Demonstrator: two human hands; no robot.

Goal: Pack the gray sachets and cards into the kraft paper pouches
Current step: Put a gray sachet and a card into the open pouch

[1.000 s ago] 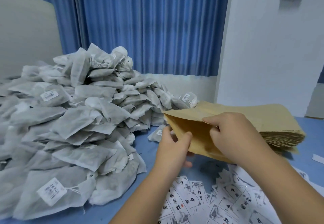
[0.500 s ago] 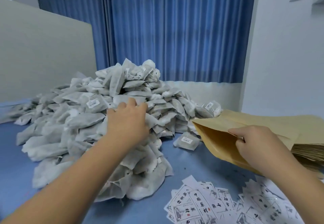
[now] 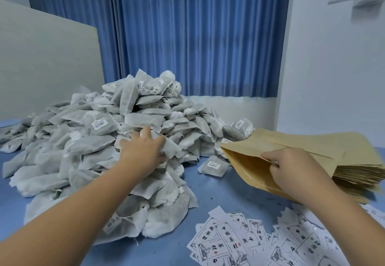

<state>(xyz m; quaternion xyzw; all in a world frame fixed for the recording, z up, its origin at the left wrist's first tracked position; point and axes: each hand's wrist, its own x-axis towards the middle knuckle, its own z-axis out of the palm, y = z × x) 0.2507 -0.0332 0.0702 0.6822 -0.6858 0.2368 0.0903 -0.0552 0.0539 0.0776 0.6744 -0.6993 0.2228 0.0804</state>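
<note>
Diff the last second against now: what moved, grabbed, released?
Left hand let go of the open kraft pouch and moved left onto the gray sachet pile; whether it holds one is unclear. Right hand kept its grip on the pouch's upper edge. Pouch stack and cards stayed put.

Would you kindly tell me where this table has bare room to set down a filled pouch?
The largest bare patch of blue table lies between the sachet pile, the open kraft pouch and the cards, nearer than the lone sachet. A smaller patch sits near left, beside the pile. The right is crowded by the pouch stack.
</note>
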